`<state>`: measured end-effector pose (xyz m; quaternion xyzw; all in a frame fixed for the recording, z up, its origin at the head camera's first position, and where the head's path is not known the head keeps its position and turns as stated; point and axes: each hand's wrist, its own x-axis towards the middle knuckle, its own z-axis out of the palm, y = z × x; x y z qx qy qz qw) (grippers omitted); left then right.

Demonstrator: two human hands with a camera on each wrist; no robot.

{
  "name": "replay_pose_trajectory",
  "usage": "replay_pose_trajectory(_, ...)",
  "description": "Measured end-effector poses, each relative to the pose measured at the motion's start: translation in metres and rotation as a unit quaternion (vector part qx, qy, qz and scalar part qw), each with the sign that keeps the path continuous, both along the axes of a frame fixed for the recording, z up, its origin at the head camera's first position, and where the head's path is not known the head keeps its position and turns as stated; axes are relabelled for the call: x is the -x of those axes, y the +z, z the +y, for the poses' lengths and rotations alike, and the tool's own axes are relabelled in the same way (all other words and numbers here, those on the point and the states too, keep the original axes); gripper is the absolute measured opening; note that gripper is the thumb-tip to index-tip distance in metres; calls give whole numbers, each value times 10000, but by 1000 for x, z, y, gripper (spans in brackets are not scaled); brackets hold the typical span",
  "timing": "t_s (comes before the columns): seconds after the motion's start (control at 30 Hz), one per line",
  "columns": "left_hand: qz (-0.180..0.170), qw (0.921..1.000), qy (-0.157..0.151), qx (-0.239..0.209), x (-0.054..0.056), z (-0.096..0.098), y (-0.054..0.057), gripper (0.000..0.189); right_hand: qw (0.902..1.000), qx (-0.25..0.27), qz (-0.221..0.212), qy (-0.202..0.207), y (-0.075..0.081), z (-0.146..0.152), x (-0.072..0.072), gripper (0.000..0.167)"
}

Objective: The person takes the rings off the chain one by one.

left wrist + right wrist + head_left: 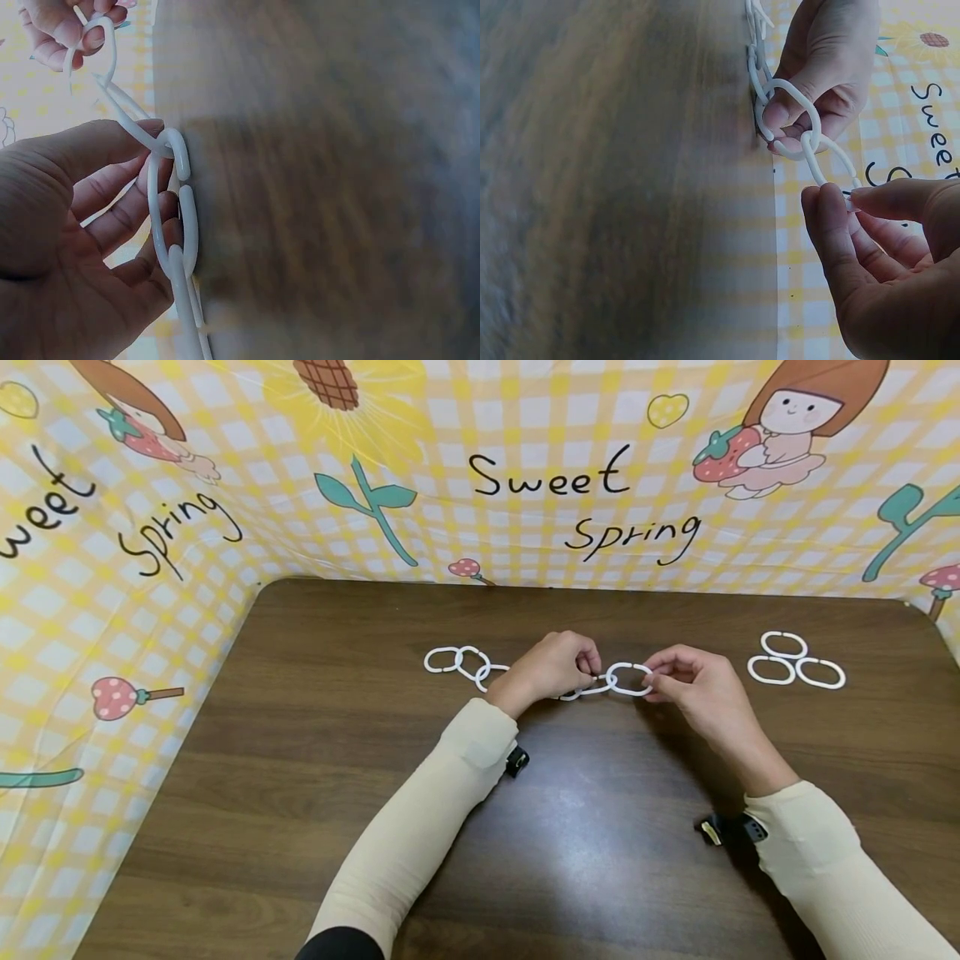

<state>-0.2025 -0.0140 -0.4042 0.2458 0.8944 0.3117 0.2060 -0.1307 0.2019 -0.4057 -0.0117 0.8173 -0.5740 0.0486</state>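
Observation:
A chain of white plastic C-shaped links [442,672] runs from left to right across the far part of the table. My left hand [551,668] pinches a link near the right end between thumb and fingers, covering the chain's middle in the head view. In the left wrist view, the held part of the chain [154,217] hangs along the curled fingers, with the gap in one link showing. With thumb and fingertips, my right hand [697,689] pinches the far side of the end link [814,166], which is hooked through the link at my left fingers.
Three loose white links, a back one [783,633], a left one [771,682] and a right one [821,687], lie grouped on the brown wooden table [300,760] to the right. A yellow checked cloth [525,410] hangs behind the table and down its left side.

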Motion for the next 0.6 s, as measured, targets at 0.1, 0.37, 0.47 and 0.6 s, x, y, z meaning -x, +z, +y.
replay_pose_trajectory(0.1,-37,10000,10,11,0,1,0,5,10000,-26,-1,17,0,0,0,20)
replay_pose_trajectory(0.37,88,9999,-30,115,0,3,-1,9,9998,-140,109,76,0,1,-1,19)
replay_pose_trajectory(0.47,57,9999,-29,140,0,3,-1,10,9998,-125,107,62,0,2,-1,19)
replay_pose_trajectory(0.6,14,9999,-34,166,0,3,0,11,9999,-124,87,47,0,2,-2,19)
